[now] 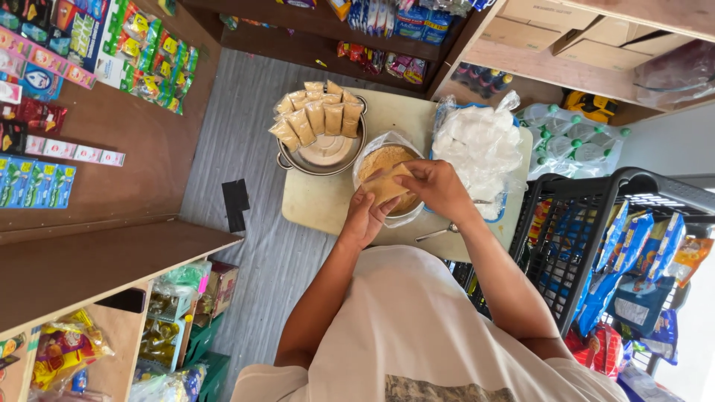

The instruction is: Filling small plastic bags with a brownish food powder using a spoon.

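I see a tan packet [387, 184] in my hands, over a bowl [372, 160] of golden-brown powder; matching tan packets [316, 112] ring a silver pan [328, 152], white bags [480, 145] fill a blue-rimmed tray [500, 207], the table [316, 201] is cream, the floor [261, 246] grey-striped

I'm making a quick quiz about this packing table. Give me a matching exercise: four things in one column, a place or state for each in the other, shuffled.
Things:
1. small filled packets
2. spoon
3. bag of brown powder
4. packet being filled

Places or states:
A. held between both hands
B. lying on the table, near the person
C. piled on the metal pot
D. open, sitting in a bowl

Pairs: 1-C, 2-B, 3-D, 4-A
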